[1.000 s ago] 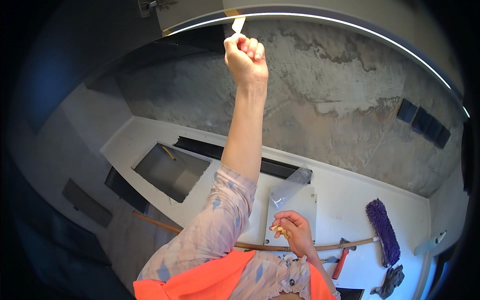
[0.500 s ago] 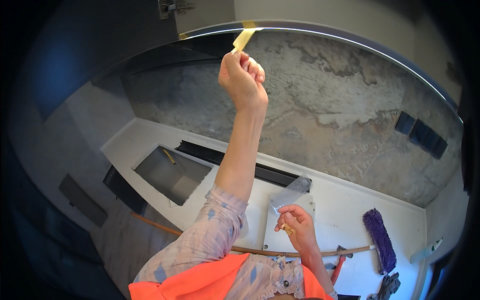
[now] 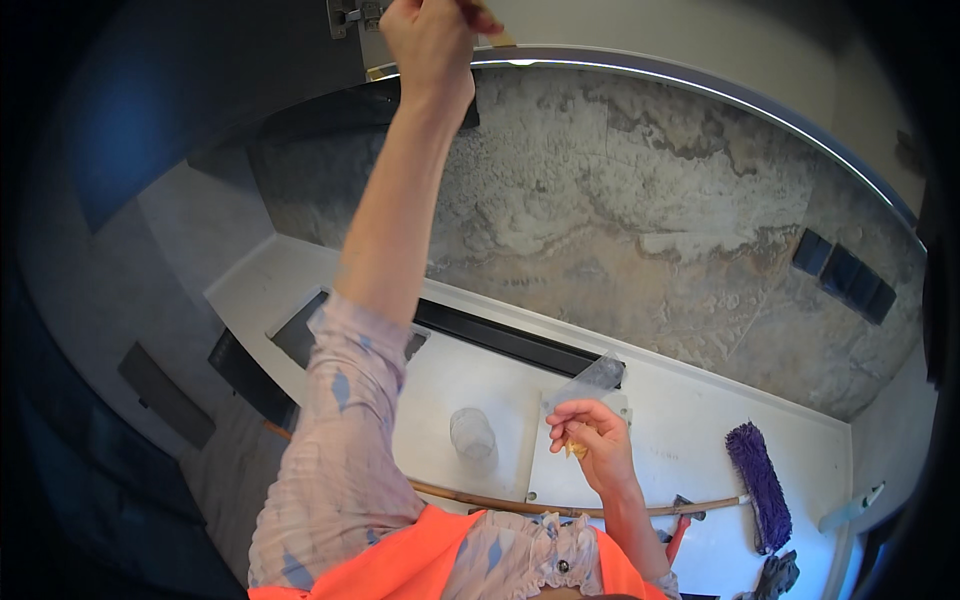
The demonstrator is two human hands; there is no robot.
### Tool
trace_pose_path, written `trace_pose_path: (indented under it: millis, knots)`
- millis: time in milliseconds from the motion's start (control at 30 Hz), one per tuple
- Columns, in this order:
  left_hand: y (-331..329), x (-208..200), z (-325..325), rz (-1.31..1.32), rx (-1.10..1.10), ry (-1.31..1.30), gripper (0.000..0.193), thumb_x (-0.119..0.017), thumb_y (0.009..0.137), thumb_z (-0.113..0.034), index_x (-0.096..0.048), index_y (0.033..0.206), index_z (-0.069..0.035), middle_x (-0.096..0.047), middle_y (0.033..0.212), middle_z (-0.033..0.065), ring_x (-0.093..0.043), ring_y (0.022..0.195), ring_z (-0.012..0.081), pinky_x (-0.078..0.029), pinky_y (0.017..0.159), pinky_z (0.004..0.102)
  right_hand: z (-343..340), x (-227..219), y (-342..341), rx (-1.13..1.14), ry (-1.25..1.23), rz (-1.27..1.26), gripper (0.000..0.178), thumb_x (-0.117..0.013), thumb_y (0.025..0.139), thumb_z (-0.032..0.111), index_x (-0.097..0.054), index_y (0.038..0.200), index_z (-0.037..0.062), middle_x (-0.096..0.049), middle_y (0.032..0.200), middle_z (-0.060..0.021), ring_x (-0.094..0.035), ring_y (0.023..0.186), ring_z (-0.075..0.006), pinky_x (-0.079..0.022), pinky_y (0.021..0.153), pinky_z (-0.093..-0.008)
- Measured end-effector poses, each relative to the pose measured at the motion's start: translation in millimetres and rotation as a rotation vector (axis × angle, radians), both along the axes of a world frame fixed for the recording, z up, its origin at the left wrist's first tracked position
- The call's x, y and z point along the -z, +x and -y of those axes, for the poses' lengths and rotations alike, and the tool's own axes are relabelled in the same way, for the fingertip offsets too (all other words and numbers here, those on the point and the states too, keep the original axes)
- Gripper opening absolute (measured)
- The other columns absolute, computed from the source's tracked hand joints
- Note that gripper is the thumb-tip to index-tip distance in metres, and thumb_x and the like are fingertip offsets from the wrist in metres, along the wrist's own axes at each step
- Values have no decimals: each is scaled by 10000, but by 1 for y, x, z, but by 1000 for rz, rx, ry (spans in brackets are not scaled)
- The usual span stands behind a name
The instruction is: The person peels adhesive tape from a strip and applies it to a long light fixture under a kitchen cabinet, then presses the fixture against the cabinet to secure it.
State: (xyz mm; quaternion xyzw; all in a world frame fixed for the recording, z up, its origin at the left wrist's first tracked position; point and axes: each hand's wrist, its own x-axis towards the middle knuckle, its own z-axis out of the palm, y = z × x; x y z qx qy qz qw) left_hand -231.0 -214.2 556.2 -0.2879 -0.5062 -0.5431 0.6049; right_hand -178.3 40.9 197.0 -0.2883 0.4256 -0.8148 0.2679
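My left hand [image 3: 430, 45] is raised high to the underside light strip of a wall cabinet. Its fingers are pinched on a strip of yellow masking tape [image 3: 500, 38], which lies across the cabinet's lower edge. Lower down, my right hand [image 3: 597, 445] is above the white countertop [image 3: 650, 400], with its fingers curled round a crumpled bit of yellow tape [image 3: 575, 450]. Just past those fingers lies a clear plastic piece [image 3: 598, 375]. A clear cup [image 3: 472, 434] sits on the countertop to the left of my right hand.
A lit strip [image 3: 700, 87] edges the cabinet bottom; a hinged door [image 3: 220, 90] hangs at left. The countertop has a cut-out [image 3: 292, 335], a black rail [image 3: 510, 335] and a mop with a purple head [image 3: 760, 490]. Dark sockets [image 3: 850, 280] are on the stone-patterned wall.
My left hand has moved up and left, past the cabinet's lower edge, and the tape that hung down is now mostly hidden. My right hand has hardly moved. The cup has come into view.
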Motion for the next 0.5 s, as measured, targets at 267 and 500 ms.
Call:
trace_pose_path:
  millis: [267, 500]
  knots:
    - [-73, -90, 17, 431, -119, -41, 261, -470, 927, -181, -556, 769, 7, -584, 688, 112, -605, 561, 234, -566, 557, 370, 2, 2, -11, 31, 7, 21, 243, -485, 908, -57, -610, 1116, -39, -661, 972, -120, -612, 854, -165, -500, 812, -301]
    - [-112, -119, 17, 326, -90, 42, 253, -449, 915, -154, -570, 784, 26, -583, 672, 109, -602, 571, 242, -563, 544, 383, 8, -15, -29, 103, -45, -32, 248, -493, 879, -67, -601, 1100, -33, -648, 964, -117, -597, 841, -159, -504, 806, -320]
